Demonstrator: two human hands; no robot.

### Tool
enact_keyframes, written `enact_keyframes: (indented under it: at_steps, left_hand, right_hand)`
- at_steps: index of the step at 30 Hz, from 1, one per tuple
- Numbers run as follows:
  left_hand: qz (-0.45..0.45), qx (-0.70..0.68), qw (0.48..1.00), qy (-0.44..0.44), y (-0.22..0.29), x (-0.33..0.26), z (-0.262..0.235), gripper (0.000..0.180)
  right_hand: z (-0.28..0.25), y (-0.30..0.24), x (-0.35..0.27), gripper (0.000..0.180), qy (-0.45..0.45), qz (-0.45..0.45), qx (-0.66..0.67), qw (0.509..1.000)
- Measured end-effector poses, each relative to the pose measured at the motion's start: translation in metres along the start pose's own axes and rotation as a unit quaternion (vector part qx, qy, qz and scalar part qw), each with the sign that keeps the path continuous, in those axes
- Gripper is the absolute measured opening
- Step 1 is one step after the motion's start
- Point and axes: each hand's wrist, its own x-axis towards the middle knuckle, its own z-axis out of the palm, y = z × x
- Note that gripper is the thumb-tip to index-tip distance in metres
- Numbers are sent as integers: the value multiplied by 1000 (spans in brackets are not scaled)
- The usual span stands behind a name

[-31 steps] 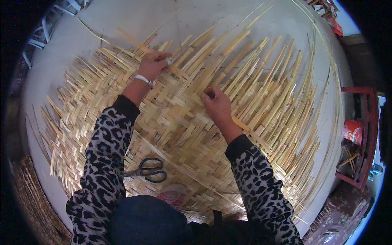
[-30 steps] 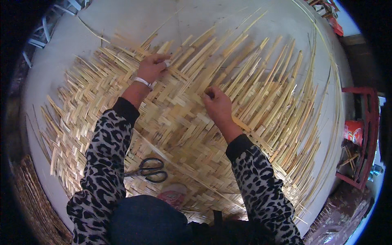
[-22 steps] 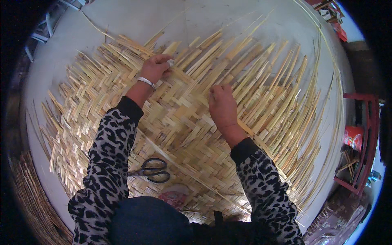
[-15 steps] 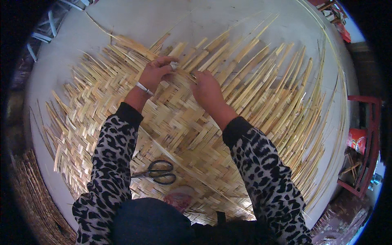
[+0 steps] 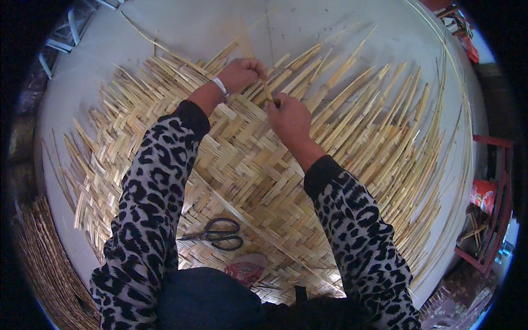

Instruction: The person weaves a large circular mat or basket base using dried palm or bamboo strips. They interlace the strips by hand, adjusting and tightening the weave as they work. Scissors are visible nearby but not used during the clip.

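Note:
A herringbone-woven mat of pale yellow split strips (image 5: 242, 143) spreads below me, with long loose strip ends fanning out along its far and right sides. Above its far edge, my left hand (image 5: 242, 75) is closed on a strip (image 5: 267, 89) whose upper part is blurred by motion. The same strip runs down to my right hand (image 5: 290, 117), which pinches it between thumb and fingers. On the mat close to my body lies a pair of black-handled scissors (image 5: 224, 234), its blades pointing left.
A red-patterned shoe (image 5: 246, 268) is on the mat near me. Dark thin stalks (image 5: 49, 269) are bundled at lower left. At right stands a dark red frame (image 5: 498, 203) with a red container (image 5: 483, 195). Long thin strips curve across the grey floor (image 5: 324, 16).
My left hand has moved right and farther away, turning a strip's end upward. My right hand has shifted slightly right. The scissors lie as before.

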Motion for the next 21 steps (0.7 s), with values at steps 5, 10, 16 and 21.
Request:
enact_keyframes:
  at_steps: [5, 10, 16, 21]
  left_hand:
    - [-17, -44, 999, -10, 4, 4, -1, 15]
    - [-21, 26, 999, 4, 1, 7, 2, 21]
    - [-57, 278, 958, -25, -2, 35, 13, 37]
    - [-98, 260, 953, -120, -5, 43, 2, 39]
  right_hand:
    - [-3, -1, 6, 31, 5, 28, -3, 1000]
    - [-6, -2, 6, 32, 1, 75, 55, 996]
    - [-6, 0, 1, 33, 38, 85, 81, 992]
    - [-2, 4, -2, 30, 61, 109, 174, 977]
